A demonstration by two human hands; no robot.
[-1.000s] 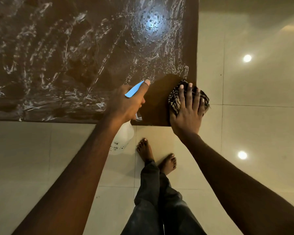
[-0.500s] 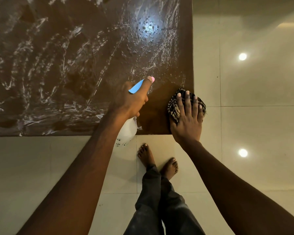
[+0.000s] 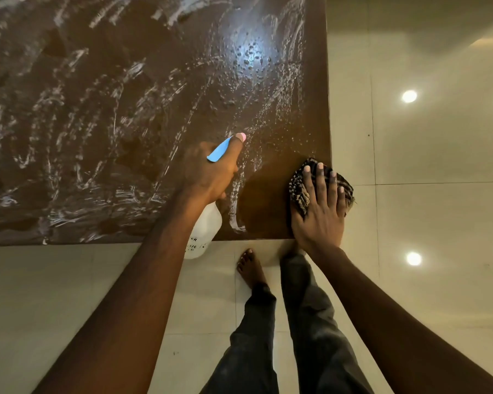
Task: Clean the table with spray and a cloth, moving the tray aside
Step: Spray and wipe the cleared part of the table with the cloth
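Observation:
A dark brown table (image 3: 125, 95) fills the upper left, streaked with wet foam and droplets. My left hand (image 3: 208, 172) grips a white spray bottle (image 3: 204, 231) with a blue trigger head and pink nozzle, held over the table's near edge. My right hand (image 3: 320, 211) lies flat with straight fingers on a dark checked cloth (image 3: 298, 189), pressing it onto the table's near right corner. The cloth hangs slightly over the right edge. A drier wiped patch lies between the two hands. No tray is in view.
Glossy cream floor tiles (image 3: 424, 166) surround the table on the right and below, reflecting ceiling lights. My bare feet and dark trouser legs (image 3: 268, 322) stand close to the table's near edge.
The view has shifted so the table's near edge sits lower in frame. My right hand and cloth slid slightly toward the near right corner. The left hand still holds the bottle.

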